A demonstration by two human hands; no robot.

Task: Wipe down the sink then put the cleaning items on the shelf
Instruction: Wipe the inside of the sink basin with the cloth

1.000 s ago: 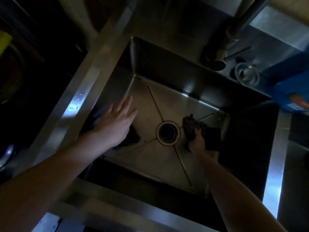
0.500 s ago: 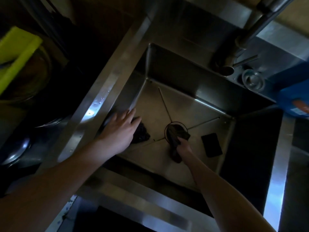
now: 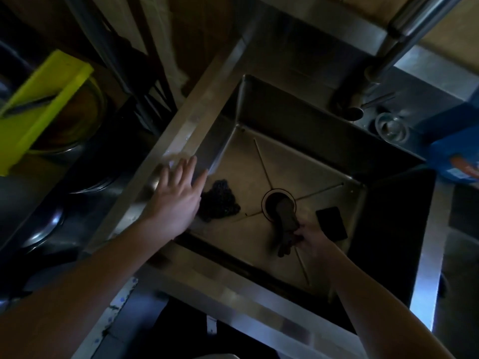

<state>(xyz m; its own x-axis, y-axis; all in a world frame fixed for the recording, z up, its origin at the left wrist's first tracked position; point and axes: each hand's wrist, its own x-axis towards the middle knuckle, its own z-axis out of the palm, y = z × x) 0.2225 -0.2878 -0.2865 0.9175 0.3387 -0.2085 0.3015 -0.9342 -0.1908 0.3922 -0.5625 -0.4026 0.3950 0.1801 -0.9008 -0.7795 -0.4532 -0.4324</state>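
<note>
Our right hand (image 3: pixel 309 238), low and right of centre in the frame, is closed around a dark, limp cloth (image 3: pixel 285 225); the cloth trails from our grip up across the sink floor and its far end lies over the round drain (image 3: pixel 272 200). Just right of that hand a flat, dark rectangular sponge (image 3: pixel 331 223) lies on the sink floor, near the right wall. Our left hand (image 3: pixel 173 200), left of centre, is spread flat with fingers extended and holds nothing; it rests over the left rim of the sink (image 3: pixel 197 125), fingertips pointing up the frame. Just beside its thumb, on the sink floor, sits a dark, knobbly scrubber (image 3: pixel 220 200), bunched and rough-textured.

The sink is square, brushed stainless steel, with pressed creases running from the corners to the drain. Between the scrubber, the drain and the far wall the floor is bare, and so is the strip along the near wall.

At the upper right a steel faucet (image 3: pixel 404 29) slants over the back ledge, with a small round glass lid (image 3: pixel 391 126) beside its base and a blue box (image 3: pixel 453 161) at the right edge. At the upper left, a lime-green slicer (image 3: pixel 39 104) lies across a bowl (image 3: pixel 80 117) in deep shadow.
</note>
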